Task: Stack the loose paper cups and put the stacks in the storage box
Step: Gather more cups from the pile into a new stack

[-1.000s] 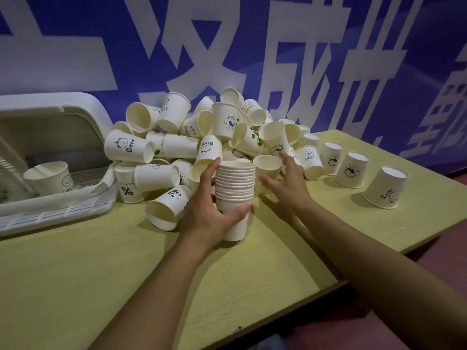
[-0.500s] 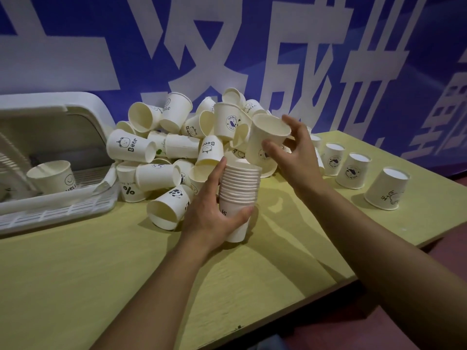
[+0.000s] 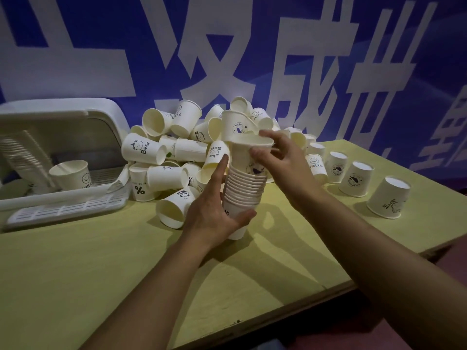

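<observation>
Above table [image 3: 101, 274], stack [image 3: 243, 188] between hands.

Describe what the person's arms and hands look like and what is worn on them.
Both forearms are bare as far as the picture shows: no sleeve, cuff or glove is in view. The left hand and the right hand carry no visible ring, and neither wrist shows a watch, band or bracelet. No marks or tape can be made out on them in this dim light.

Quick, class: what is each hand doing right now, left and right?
Left hand: grips the cup stack near its bottom.
Right hand: holds a single cup by its rim, at the top of the stack.
</observation>
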A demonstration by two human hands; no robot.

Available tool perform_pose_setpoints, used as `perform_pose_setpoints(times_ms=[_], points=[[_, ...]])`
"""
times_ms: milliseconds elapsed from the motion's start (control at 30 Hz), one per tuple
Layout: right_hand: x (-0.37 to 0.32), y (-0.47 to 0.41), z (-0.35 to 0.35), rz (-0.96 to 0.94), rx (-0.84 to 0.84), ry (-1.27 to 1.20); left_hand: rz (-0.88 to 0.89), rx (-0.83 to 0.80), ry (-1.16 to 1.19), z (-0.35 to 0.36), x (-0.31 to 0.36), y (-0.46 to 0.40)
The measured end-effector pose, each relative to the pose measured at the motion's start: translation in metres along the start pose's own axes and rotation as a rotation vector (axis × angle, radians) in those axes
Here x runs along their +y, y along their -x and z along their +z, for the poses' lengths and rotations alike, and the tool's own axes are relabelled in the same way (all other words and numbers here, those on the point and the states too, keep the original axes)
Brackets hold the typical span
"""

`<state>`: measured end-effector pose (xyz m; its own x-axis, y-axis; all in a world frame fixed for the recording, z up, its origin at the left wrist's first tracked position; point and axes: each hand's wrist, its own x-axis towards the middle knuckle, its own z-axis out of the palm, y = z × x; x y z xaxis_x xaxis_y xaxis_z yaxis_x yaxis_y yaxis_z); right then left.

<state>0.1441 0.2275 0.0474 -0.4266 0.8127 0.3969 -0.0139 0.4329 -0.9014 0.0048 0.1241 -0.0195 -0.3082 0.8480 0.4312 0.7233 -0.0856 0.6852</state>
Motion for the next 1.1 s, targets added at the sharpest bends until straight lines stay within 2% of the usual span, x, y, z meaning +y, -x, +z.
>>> perform_pose_setpoints(times_ms=[133, 267, 333, 400, 533, 600, 767, 933, 1100], points=[[0.006, 0.01, 0.015, 0.073, -0.094, 0.019, 0.021, 0.077, 0.018, -0.014, -0.002, 0.002], [0.001, 0.021, 0.034, 0.097, -0.279, 0.057, -0.008, 0.089, 0.012, -0.039, -0.019, 0.015], [0.003, 0.021, 0.047, 0.102, -0.31, 0.055, -0.028, 0.092, -0.001, -0.055, -0.03, 0.021], [0.014, 0.014, 0.06, 0.098, -0.231, 0.057, -0.065, 0.128, -0.006, -0.069, -0.039, 0.028], [0.046, -0.01, 0.078, 0.143, 0.041, 0.1, -0.144, 0.235, 0.072, -0.081, -0.057, 0.043], [0.061, -0.024, 0.083, 0.15, 0.102, 0.165, -0.162, 0.233, 0.102, -0.082, -0.063, 0.049], [0.063, -0.055, 0.097, 0.133, 0.153, 0.288, -0.179, 0.195, 0.159, -0.082, -0.069, 0.051], [0.057, -0.082, 0.105, 0.248, 0.149, 0.36, -0.176, 0.181, 0.175, -0.084, -0.07, 0.053], [0.051, -0.088, 0.102, 0.348, 0.132, 0.241, -0.17, 0.168, 0.179, -0.085, -0.066, 0.053]])
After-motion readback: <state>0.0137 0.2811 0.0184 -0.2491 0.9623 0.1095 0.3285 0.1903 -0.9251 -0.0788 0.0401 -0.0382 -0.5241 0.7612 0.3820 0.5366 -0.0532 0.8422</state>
